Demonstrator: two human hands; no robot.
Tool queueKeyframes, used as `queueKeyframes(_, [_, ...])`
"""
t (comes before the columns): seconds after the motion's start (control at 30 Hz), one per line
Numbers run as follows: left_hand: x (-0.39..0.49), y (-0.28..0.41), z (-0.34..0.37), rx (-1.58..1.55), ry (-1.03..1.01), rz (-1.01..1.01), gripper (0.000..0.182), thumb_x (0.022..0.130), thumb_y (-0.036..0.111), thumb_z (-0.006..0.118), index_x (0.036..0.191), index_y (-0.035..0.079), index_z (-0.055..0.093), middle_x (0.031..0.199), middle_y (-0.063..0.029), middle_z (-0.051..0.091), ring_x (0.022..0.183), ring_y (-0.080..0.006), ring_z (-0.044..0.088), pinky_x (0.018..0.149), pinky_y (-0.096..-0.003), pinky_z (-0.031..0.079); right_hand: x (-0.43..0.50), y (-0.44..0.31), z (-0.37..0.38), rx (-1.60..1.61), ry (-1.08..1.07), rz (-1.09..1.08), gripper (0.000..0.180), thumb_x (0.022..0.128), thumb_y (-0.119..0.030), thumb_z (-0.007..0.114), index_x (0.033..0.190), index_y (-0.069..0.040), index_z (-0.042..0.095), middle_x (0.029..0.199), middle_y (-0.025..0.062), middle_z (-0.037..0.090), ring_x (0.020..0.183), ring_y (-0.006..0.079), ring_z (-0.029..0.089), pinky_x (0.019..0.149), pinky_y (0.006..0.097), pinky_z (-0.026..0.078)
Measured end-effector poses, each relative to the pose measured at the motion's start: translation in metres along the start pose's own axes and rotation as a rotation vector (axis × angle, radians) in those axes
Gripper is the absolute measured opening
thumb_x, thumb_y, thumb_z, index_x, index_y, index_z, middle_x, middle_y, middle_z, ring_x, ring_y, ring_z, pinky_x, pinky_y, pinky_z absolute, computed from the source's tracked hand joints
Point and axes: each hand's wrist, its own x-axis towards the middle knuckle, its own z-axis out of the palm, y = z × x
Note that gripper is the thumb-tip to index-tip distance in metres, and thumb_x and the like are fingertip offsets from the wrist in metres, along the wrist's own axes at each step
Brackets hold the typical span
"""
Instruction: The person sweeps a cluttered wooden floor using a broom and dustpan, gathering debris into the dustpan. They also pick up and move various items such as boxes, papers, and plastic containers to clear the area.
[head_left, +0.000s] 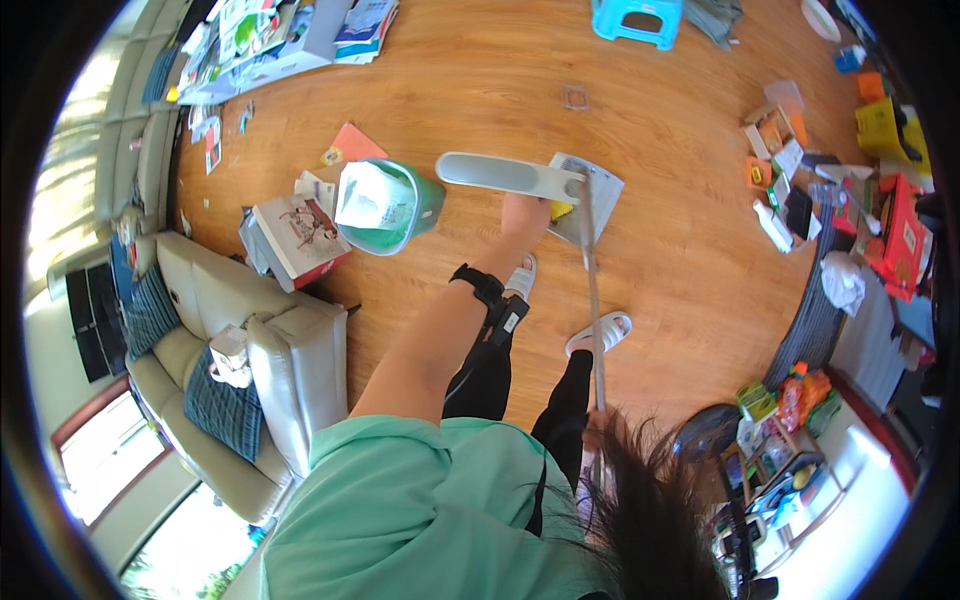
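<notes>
A long-handled tool with a flat white-and-grey head extends before me on a thin pole; its exact kind is unclear. Around the lower pole closes my right hand, partly covered by dark hair. My left hand reaches forward under the flat head, which hides its fingers. Beside those fingers shows a small yellow thing, above or on a light grey flat sheet or pad. To the left stands a green bin with a white bag or packet at its mouth.
At left are a carton, a red-orange folder or card and a beige sofa. A blue plastic stool stands ahead. Boxes and loose goods lie at right; a cluttered shelf is behind right. My slippers are on the wood floor.
</notes>
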Motion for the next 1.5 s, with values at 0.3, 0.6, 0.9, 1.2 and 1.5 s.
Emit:
queueKeyframes(0.3, [-0.014, -0.006, -0.019, -0.218, -0.126, 0.019, 0.024, 0.082, 0.013, 0.056, 0.106, 0.009, 0.056, 0.099, -0.0125, 0.059, 0.095, -0.0272, 0.057, 0.077, -0.0343, 0.046, -0.021, -0.033, -0.044, 0.343, -0.016, 0.029, 0.018, 0.080, -0.007, 0.052, 0.068, -0.013, 0.040, 0.054, 0.0001, 0.037, 0.040, 0.0155, 0.036, 0.038, 0.0294, 0.030])
queueKeyframes(0.6, [-0.008, -0.001, -0.028, -0.133, -0.082, 0.130, 0.021, 0.079, 0.013, 0.056, 0.100, 0.013, 0.055, 0.096, -0.0082, 0.058, 0.094, -0.0270, 0.057, 0.077, -0.0355, 0.047, 0.011, -0.067, 0.033, 0.838, -0.340, 0.397, 0.025, 0.085, -0.016, 0.047, 0.061, -0.015, 0.039, 0.050, -0.0024, 0.032, 0.040, 0.0134, 0.033, 0.037, 0.0269, 0.026])
queueKeyframes(0.9, [0.003, -0.023, -0.014, -0.295, -0.170, -0.029, 0.029, 0.084, 0.024, 0.058, 0.108, 0.006, 0.055, 0.097, -0.0093, 0.058, 0.095, -0.0216, 0.055, 0.083, -0.0335, 0.044, -0.086, -0.066, 0.026, 0.455, -0.087, 0.117, 0.016, 0.086, -0.013, 0.050, 0.078, -0.013, 0.036, 0.052, -0.0032, 0.031, 0.039, 0.0077, 0.031, 0.035, 0.0239, 0.027])
queueKeyframes(1.2, [-0.001, 0.008, -0.014, -0.252, -0.103, -0.010, 0.023, 0.088, 0.016, 0.058, 0.102, -0.002, 0.055, 0.094, -0.0097, 0.059, 0.086, -0.0158, 0.057, 0.077, -0.0270, 0.046, -0.082, -0.011, -0.061, 0.710, 0.418, -0.054, 0.021, 0.088, -0.022, 0.051, 0.078, -0.010, 0.037, 0.048, 0.0003, 0.030, 0.036, 0.0115, 0.032, 0.034, 0.0278, 0.026])
queueKeyframes(1.5, [-0.008, 0.080, 0.064, -0.357, -0.096, -0.066, 0.021, 0.091, 0.011, 0.052, 0.106, -0.004, 0.051, 0.090, -0.0088, 0.057, 0.084, -0.0134, 0.057, 0.076, -0.0257, 0.048, -0.042, 0.033, -0.314, 0.843, 0.736, -0.074, 0.028, 0.088, -0.036, 0.049, 0.082, -0.009, 0.042, 0.046, 0.0036, 0.036, 0.033, 0.0165, 0.038, 0.030, 0.0326, 0.029])
